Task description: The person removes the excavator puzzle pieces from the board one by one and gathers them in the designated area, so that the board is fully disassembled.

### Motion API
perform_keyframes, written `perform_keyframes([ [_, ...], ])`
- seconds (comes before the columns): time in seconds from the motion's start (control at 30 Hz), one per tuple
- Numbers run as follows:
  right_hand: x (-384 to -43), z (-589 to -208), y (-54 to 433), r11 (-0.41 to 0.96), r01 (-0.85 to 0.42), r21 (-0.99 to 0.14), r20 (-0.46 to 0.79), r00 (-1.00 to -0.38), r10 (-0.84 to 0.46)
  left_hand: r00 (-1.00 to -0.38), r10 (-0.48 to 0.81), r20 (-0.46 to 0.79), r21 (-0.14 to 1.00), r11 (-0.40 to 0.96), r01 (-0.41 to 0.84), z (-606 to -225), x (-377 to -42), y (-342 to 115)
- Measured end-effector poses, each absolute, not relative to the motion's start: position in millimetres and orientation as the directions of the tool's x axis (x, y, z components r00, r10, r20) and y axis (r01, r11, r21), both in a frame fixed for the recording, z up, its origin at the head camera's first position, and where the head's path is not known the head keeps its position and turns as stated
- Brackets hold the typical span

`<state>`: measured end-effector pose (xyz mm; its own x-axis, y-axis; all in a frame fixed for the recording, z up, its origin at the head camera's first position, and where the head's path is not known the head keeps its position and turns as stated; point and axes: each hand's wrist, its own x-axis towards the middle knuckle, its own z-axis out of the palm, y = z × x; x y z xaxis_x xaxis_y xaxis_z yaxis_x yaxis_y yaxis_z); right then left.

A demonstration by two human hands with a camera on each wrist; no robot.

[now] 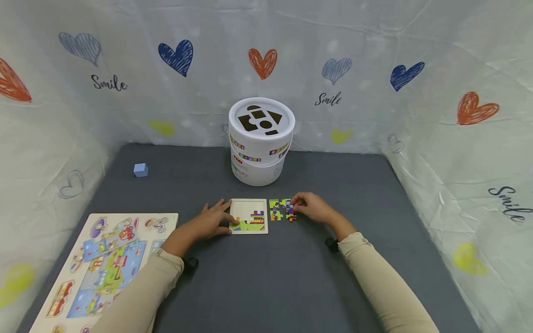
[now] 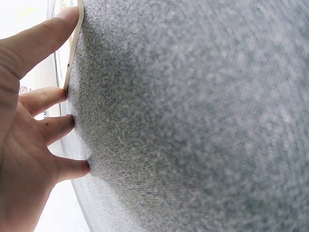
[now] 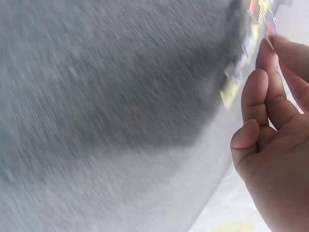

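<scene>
A small square puzzle tray (image 1: 246,206) lies in the middle of the table, with several pieces fitted along its bottom and right side. My left hand (image 1: 210,220) is at its left edge, fingers spread; in the left wrist view the thumb rests on the tray's rim (image 2: 73,50). Just right of the tray lie several loose jigsaw pieces (image 1: 274,212). Over the right part of these, my right hand (image 1: 313,207) pinches a colourful jigsaw piece (image 3: 271,23) between thumb and forefinger, as the right wrist view shows. Its other fingers are curled, and part of the piece is hidden.
A white bucket (image 1: 260,157) with shaped holes in its lid stands behind the tray. To the left lies a large picture puzzle board (image 1: 93,289), partly under the left sleeve. A light blue cube (image 1: 140,170) sits at the back left. Printed cloth (image 1: 291,37) hangs around the table.
</scene>
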<state>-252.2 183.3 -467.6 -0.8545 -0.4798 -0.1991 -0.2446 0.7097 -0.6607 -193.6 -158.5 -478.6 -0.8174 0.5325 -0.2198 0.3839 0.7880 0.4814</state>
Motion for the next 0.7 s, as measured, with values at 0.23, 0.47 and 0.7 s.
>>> perform_keyframes([
  [0.23,-250.7,-478.4,180.6,0.691,-0.257,-0.675,-0.163,-0.862,-0.48,-0.816,0.536,-0.215,0.48,0.786,0.39,-478.8,-193.0,-159.9],
  [0.47,-248.0,-476.8,170.4,0.692,-0.254,-0.675,-0.153,-0.87,-0.469,-0.822,0.522,-0.228,0.474,0.797,0.375,-479.8,-191.0,-163.2],
  [0.7,-239.8,-471.9,129.8,0.734,-0.435,-0.521,-0.078,-0.833,-0.548,-0.818,0.532,-0.218,0.491,0.784,0.379,-474.4,-191.8,-158.3],
])
